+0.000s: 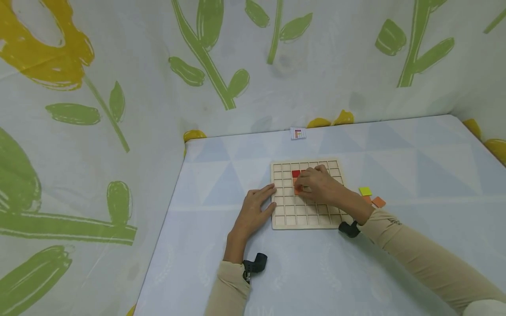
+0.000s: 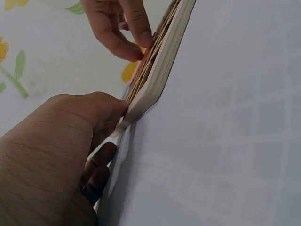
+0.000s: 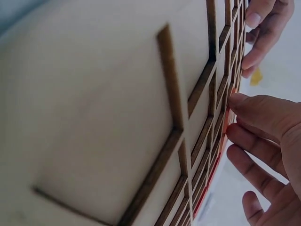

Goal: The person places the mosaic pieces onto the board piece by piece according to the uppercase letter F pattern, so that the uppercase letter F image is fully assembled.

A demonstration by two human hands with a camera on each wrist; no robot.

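A square wooden grid board (image 1: 284, 222) lies flat on the table. Red tiles (image 1: 296, 174) sit in its upper cells, with orange below them. My left hand (image 1: 253, 213) rests against the board's left edge, fingers mostly straight; in the left wrist view its thumb touches the rim. Above the middle of the grid, my right hand (image 1: 320, 186) pinches an orange tile (image 3: 227, 117) between thumb and fingertips, right at the board's surface. The hand hides part of the tiles and cells beneath it.
Right of the board lie a yellow tile (image 1: 365, 191) and orange tiles (image 1: 378, 202). A small card with a coloured grid pattern (image 1: 298, 133) lies near the table's back edge. Flower-printed cloth (image 1: 138, 109) stands behind and left of the table.
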